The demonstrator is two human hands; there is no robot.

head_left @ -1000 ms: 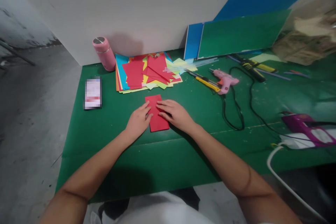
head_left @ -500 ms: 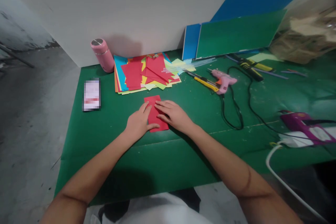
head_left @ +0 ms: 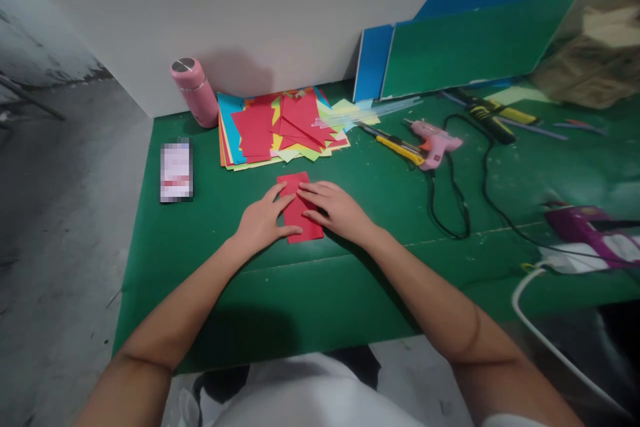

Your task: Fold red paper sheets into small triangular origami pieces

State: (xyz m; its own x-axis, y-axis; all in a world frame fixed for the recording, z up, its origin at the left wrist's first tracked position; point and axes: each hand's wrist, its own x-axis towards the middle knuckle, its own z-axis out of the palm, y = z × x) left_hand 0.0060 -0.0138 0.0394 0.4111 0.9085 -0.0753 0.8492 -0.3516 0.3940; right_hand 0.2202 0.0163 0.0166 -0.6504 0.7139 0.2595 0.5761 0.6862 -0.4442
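A small rectangle of red paper [head_left: 303,230] lies flat on the green tabletop in front of me. My left hand [head_left: 264,219] rests on its left edge with the fingers and thumb spread apart. From the other side, my right hand [head_left: 335,208] lies over the right part of the paper, fingers stretched out and pressing on it. Part of the sheet is hidden beneath the fingers. Just beyond it sits a pile of coloured paper [head_left: 254,135], with several red cut pieces on top.
A pink bottle [head_left: 196,97] and a phone with a blurred screen [head_left: 177,171] stand to the left. Toward the right lie a yellow utility knife [head_left: 400,149], a pink glue gun [head_left: 434,144] with its cord and a purple tool [head_left: 585,227]. Blue and green boards [head_left: 475,47] lean at the back.
The view has shifted slightly, with the things on the table sitting a little higher in it. Both hands stay on the red paper, and the left fingers have moved slightly across it.
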